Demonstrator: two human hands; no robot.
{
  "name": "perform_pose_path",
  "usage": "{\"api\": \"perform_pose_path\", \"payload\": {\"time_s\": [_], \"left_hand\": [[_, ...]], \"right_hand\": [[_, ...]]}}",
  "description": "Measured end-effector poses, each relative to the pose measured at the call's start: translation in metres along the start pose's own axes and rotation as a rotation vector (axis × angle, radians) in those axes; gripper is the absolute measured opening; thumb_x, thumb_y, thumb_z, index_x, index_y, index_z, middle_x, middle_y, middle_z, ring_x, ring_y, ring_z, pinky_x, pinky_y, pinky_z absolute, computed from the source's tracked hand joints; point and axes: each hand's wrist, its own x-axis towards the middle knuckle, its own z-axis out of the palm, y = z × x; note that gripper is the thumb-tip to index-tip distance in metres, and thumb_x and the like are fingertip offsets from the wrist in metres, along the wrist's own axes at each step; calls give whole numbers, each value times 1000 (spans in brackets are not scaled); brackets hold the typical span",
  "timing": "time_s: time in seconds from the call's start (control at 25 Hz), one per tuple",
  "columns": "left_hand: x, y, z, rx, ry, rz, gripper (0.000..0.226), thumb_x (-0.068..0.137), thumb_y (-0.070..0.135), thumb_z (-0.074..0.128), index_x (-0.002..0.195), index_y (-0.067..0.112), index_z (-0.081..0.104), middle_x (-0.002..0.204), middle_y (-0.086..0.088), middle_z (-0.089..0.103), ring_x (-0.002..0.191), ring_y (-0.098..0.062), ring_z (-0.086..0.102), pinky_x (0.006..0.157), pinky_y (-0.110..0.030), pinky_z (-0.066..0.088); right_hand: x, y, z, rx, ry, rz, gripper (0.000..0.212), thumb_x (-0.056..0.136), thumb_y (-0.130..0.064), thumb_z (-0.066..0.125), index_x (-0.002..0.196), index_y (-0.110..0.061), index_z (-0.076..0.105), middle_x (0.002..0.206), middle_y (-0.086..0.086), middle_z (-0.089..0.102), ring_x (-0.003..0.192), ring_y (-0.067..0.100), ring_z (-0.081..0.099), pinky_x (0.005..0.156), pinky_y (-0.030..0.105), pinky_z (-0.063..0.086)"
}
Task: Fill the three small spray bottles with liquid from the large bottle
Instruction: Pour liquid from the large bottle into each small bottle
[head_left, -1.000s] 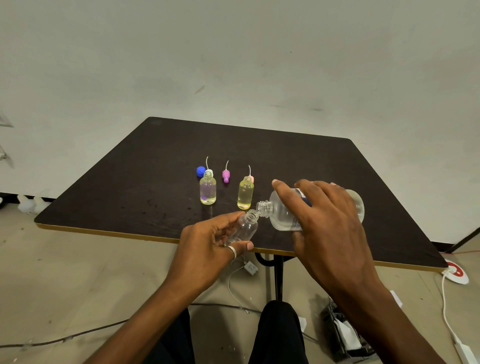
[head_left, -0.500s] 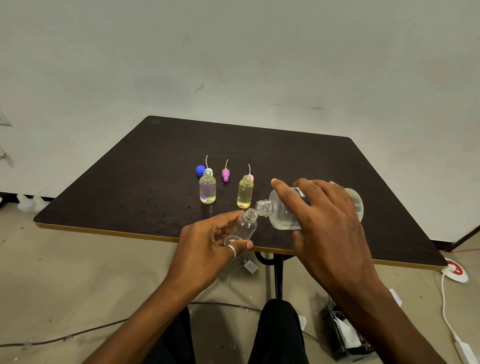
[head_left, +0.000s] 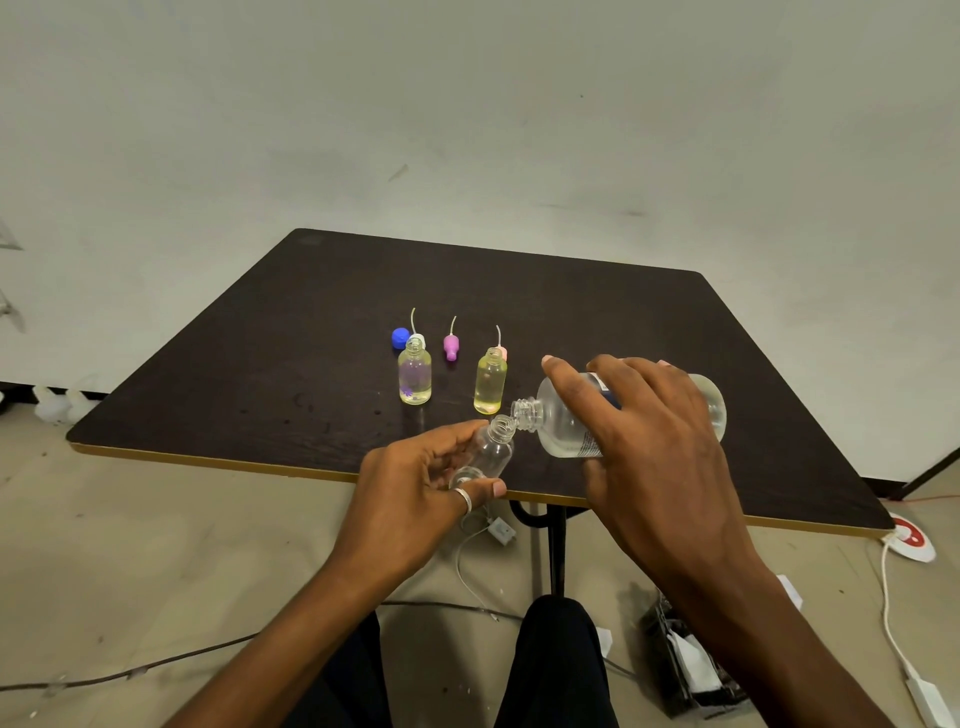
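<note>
1. Your left hand (head_left: 415, 483) holds the empty bottle (head_left: 491, 449) low in the centre of the frame, over the near edge of the table (head_left: 571, 312). Thumb and fingers are curled round its lower body. It leans with its open neck up and to the right, and I judge that is to offer the mouth to the pour.
2. Your right hand (head_left: 660, 441) is clamped on the large bottle (head_left: 558, 423), right of centre. The fingers wrap over its top and the index finger stretches toward the shoulder. It lies almost level, neck pointing left, so the liquid can run to the mouth.
3. The two mouths sit just beside each other, the large one slightly higher (whether they touch, I cannot tell).
4. The large bottle is clear, with pale liquid inside. I see no stream, and the small bottle looks clear and dry, so the pour seems not yet begun.
5. Just above centre, the violet-tinged bottle (head_left: 414, 376) and the yellow bottle (head_left: 490, 387) stand upright, uncapped and well filled, so two of three look done.
6. The blue cap (head_left: 400, 338) and pink pump (head_left: 451, 347) sit behind them, probably parked clear of the pouring.
7. Both necks are narrow, so tip slowly or it may spill.
</note>
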Motion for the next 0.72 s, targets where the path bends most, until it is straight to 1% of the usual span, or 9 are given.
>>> {"api": "perform_pose_path", "payload": {"time_s": [0.12, 0.32, 0.52, 0.72], "left_hand": [[0, -1, 1, 1, 0, -4, 56, 73, 22, 86, 125, 28, 67, 106, 28, 68, 97, 17, 63, 83, -3, 47], [0, -2, 0, 8, 2, -1, 57, 73, 24, 86, 126, 27, 67, 109, 20, 71, 97, 15, 65, 83, -4, 48], [-1, -1, 0, 11, 1, -3, 56, 73, 23, 86, 125, 29, 67, 105, 26, 68, 96, 16, 64, 82, -3, 48], [-1, -1, 0, -4, -3, -1, 54, 74, 23, 85, 125, 28, 68, 108, 19, 73, 96, 11, 67, 85, -8, 51]], "right_hand": [[0, 0, 0, -4, -7, 3, 91, 49, -11, 92, 133, -16, 57, 118, 19, 64, 108, 41, 59, 92, 57, 45], [1, -1, 0, -6, -7, 1, 91, 48, -11, 93, 132, -15, 58, 117, 19, 64, 107, 42, 60, 92, 57, 46], [1, -1, 0, -7, -11, 1, 91, 48, -12, 93, 132, -15, 58, 117, 19, 64, 108, 41, 59, 92, 57, 45], [1, -1, -1, -6, -8, -1, 90, 49, -11, 92, 132, -15, 58, 117, 19, 64, 107, 41, 59, 92, 57, 45]]}}
